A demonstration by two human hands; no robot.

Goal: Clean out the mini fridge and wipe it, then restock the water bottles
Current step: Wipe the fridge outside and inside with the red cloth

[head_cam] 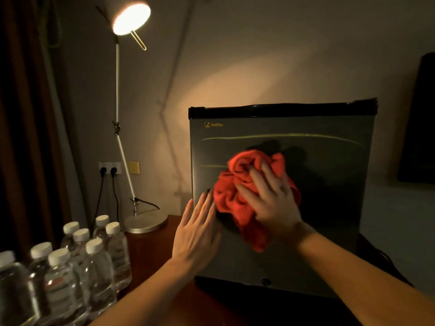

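Water bottles [70, 267] stand nearest me, clustered at the lower left on the wooden table [150, 245], white caps on, so by my reading restocking is not yet done. Just past them my left hand [196, 234] lies flat, fingers straight, against the left edge of the mini fridge [329, 208] door, steadying it. My right hand [270, 196] presses a bunched red cloth [235, 198] against the middle of the door, fingers spread over it rather than curled round it. With the door closed, I can't see the interior, so I cannot tell whether it has been emptied or wiped; I judge this to be the exterior wipe. Farther back, a lit desk lamp [130, 18] stands beside the wall sockets [109, 168].
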